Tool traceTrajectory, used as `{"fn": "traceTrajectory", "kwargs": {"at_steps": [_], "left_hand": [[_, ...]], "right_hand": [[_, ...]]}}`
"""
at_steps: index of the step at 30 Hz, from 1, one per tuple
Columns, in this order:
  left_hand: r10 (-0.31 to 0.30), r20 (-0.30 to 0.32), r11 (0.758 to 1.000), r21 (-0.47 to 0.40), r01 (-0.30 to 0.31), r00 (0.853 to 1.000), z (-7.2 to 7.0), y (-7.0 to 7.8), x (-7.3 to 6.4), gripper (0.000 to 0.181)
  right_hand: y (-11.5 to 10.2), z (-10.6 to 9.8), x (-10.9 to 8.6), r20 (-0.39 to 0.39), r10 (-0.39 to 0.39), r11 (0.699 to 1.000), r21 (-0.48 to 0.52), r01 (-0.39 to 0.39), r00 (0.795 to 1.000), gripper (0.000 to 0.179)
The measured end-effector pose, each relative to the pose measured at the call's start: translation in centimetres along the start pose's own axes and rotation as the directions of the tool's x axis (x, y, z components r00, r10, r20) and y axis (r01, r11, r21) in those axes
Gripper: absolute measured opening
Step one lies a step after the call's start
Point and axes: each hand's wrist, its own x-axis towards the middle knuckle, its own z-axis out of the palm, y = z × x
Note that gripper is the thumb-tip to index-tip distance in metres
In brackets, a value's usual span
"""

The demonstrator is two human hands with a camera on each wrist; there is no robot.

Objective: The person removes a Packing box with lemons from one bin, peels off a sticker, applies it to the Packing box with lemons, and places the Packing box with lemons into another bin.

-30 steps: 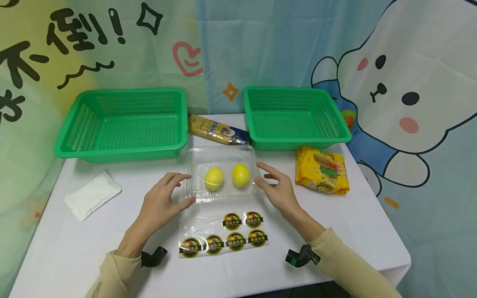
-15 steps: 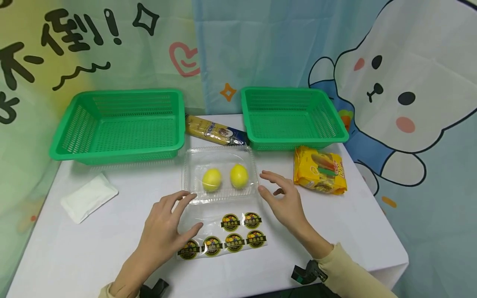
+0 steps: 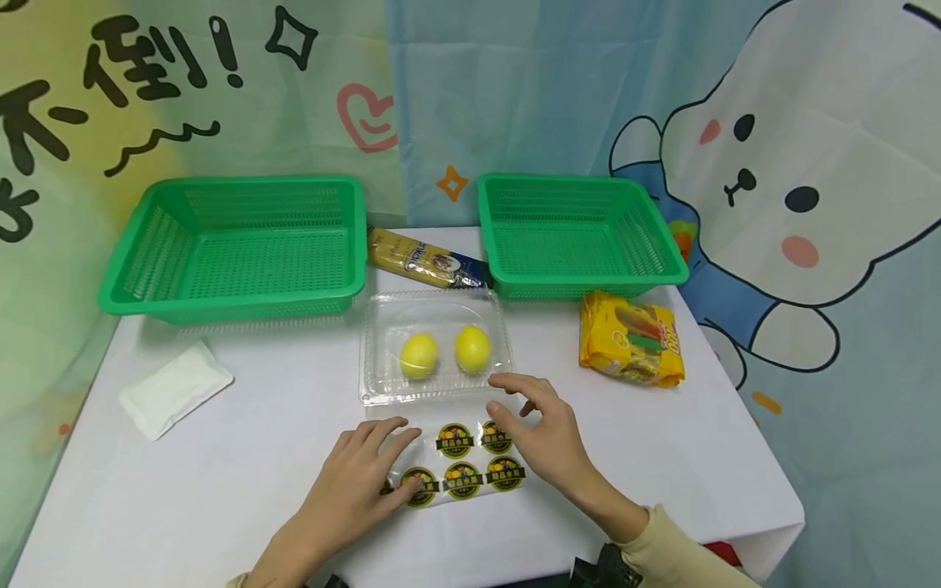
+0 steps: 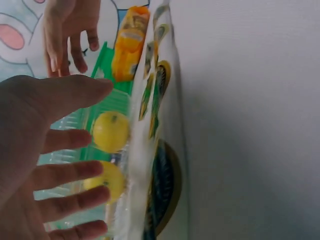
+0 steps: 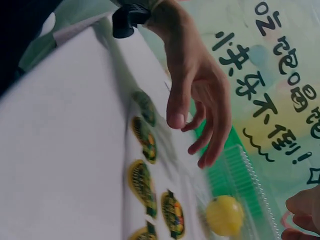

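My left hand (image 3: 360,474) hovers over the left part of a clear sheet (image 3: 478,453) of round black-and-gold stickers (image 3: 463,480), its thumb overlapping one of them. In the left wrist view its fingers (image 4: 70,175) are spread and hold nothing. Above the sheet's upper right corner is my right hand (image 3: 547,433), fingers loosely bent and nothing held. Just beyond the sheet lies a clear plastic box (image 3: 382,359). Two yellow lemons, one on the left (image 3: 419,356) and one on the right (image 3: 473,349), sit inside it.
Two green baskets, a left one (image 3: 235,306) and a right one (image 3: 588,286), stand at the back. A pasta packet (image 3: 426,257) lies between them. To the right is a yellow snack pack (image 3: 632,339); a white packet (image 3: 176,390) lies left.
Both hands have come back from the sides of the plastic box toward the sticker sheet, the left one also moving rightward. The box and lemons stay in place.
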Motion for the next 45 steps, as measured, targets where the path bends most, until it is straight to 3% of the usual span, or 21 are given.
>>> {"fn": "traceTrajectory", "kwargs": {"at_steps": [6,12,16,25,35,45], "left_hand": [[-0.051,0.101,0.998,0.032,0.048,0.994,0.7,0.4,-0.4,0.057],[-0.029,0.109,0.994,0.11,0.016,0.994,1.1,0.3,-0.4,0.058],[-0.024,0.116,0.991,0.131,0.009,0.993,1.2,0.3,-0.2,0.057],[-0.058,0.155,0.992,0.121,0.039,0.986,1.3,0.3,0.7,0.061],[-0.073,0.184,0.996,0.062,0.062,0.98,1.3,0.5,1.5,0.074],[-0.066,0.185,0.998,0.004,0.066,0.981,1.7,0.7,1.7,0.063]], "right_hand": [[0.0,0.9,-0.5,0.074,-0.007,0.999,-0.045,0.01,0.997,0.035],[-0.4,1.7,-0.5,0.206,0.085,0.989,-0.134,-0.058,0.975,0.038],[-0.3,2.5,-0.4,0.246,0.119,0.975,-0.214,-0.066,0.962,0.04],[0.6,4.0,-0.4,0.26,0.155,0.948,-0.312,-0.069,0.953,0.041],[1.2,4.9,-0.7,0.243,0.102,0.944,-0.33,-0.017,0.965,0.039],[1.2,5.3,-0.9,0.21,0.039,0.945,-0.324,0.032,0.977,0.021]]}}
